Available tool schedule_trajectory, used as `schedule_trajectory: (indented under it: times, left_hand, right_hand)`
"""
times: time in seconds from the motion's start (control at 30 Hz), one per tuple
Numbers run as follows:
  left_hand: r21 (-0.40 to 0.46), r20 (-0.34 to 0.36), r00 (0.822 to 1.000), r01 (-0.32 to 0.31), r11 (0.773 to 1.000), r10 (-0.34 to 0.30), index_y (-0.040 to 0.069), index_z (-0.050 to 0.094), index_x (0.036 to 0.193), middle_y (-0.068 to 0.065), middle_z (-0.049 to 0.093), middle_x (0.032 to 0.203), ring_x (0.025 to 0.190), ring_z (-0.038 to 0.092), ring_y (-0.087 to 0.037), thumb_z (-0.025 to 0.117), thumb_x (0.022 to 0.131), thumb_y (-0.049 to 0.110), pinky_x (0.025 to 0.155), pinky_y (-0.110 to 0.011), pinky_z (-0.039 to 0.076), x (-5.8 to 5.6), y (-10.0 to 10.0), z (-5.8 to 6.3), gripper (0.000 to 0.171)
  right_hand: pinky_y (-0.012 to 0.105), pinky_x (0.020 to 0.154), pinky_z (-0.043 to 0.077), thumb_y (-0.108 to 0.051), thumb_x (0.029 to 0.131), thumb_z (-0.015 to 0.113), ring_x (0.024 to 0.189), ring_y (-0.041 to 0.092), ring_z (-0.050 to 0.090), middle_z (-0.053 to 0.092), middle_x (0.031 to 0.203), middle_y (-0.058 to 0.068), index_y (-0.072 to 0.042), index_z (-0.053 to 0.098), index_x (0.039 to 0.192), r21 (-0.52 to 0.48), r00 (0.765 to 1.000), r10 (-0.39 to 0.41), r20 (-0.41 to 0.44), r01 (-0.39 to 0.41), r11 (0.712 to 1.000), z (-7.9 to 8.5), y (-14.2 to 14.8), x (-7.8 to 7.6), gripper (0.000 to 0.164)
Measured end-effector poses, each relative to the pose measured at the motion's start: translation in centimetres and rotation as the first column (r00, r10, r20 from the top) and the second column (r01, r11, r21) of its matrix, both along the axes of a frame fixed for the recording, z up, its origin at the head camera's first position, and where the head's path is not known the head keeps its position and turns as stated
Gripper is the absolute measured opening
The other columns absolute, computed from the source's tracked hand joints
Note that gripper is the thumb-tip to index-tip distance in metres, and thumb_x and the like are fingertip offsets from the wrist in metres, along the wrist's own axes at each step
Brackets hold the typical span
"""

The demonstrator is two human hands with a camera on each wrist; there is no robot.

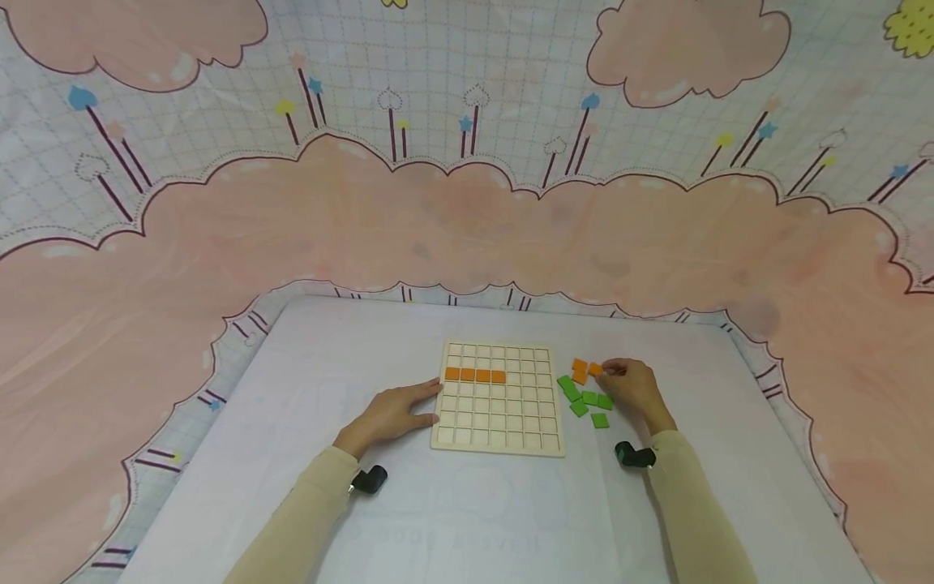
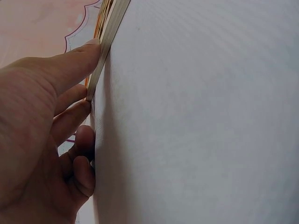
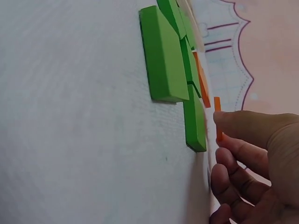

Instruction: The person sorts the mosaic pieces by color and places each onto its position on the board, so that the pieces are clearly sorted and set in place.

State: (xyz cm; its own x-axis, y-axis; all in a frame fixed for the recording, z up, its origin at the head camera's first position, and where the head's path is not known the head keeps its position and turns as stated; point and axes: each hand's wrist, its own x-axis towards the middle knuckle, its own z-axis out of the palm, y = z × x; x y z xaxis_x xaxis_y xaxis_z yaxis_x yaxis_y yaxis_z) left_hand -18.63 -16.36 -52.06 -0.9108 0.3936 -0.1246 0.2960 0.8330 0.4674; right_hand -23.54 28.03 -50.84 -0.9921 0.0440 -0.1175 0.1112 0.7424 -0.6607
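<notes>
A pale wooden grid board (image 1: 499, 422) lies on the white table, a row of several orange square tiles (image 1: 468, 375) set in its cells from the left edge. My left hand (image 1: 390, 414) rests at the board's left side; in the left wrist view, the thumb (image 2: 77, 63) and fingertips touch the board's edge (image 2: 112, 32). To the right of the board, my right hand (image 1: 638, 389) pinches an orange tile (image 3: 217, 103) between thumb and finger, apart from the green tiles in the right wrist view. Two loose orange tiles (image 1: 579, 378) lie just left of it.
Several green tiles (image 1: 600, 421) lie scattered between the board and my right hand, some touching each other. A patterned pink and white cloth (image 1: 467, 235) hangs around the table's back and sides. Each wrist carries a small black camera (image 1: 635, 455).
</notes>
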Motion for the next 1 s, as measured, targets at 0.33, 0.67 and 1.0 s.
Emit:
schedule_trajectory:
  times: [0.33, 0.67, 1.0]
  left_hand:
    - [0.004, 0.001, 1.000, -0.004, 1.000, 0.004, 0.027, 0.046, 0.148, 0.008, 0.037, 0.157, 0.144, 0.041, -0.025, 0.067, 0.090, 0.045, 0.118, -0.049, 0.035, 0.0, 0.0, 0.0, 0.064]
    - [0.014, 0.005, 1.000, -0.015, 1.000, 0.015, 0.027, 0.046, 0.148, 0.007, 0.037, 0.158, 0.144, 0.041, -0.027, 0.068, 0.090, 0.044, 0.118, -0.051, 0.034, 0.2, 0.0, 0.2, 0.064]
    - [0.021, 0.017, 1.000, -0.024, 0.999, 0.024, 0.027, 0.046, 0.147, 0.008, 0.037, 0.157, 0.144, 0.040, -0.026, 0.068, 0.090, 0.043, 0.119, -0.050, 0.034, 0.2, 0.1, 0.2, 0.064]
  right_hand:
    - [0.040, 0.085, 0.050, -0.023, 0.091, 0.065, 0.101, 0.031, 0.058, 0.065, 0.113, 0.019, 0.001, 0.065, 0.123, -0.005, 0.999, 0.000, -0.039, 0.000, 1.000, 0.0, -0.1, 0.6, 0.039]
    - [0.037, 0.082, 0.050, -0.023, 0.092, 0.067, 0.101, 0.030, 0.057, 0.064, 0.114, 0.018, -0.002, 0.065, 0.123, -0.010, 0.998, -0.002, -0.066, 0.001, 1.000, 0.8, -0.9, 1.3, 0.037]
    - [0.037, 0.084, 0.052, -0.025, 0.092, 0.067, 0.105, 0.031, 0.055, 0.062, 0.118, 0.019, -0.004, 0.064, 0.125, -0.028, 0.998, -0.016, -0.058, 0.015, 1.000, 1.7, -1.8, 1.9, 0.039]
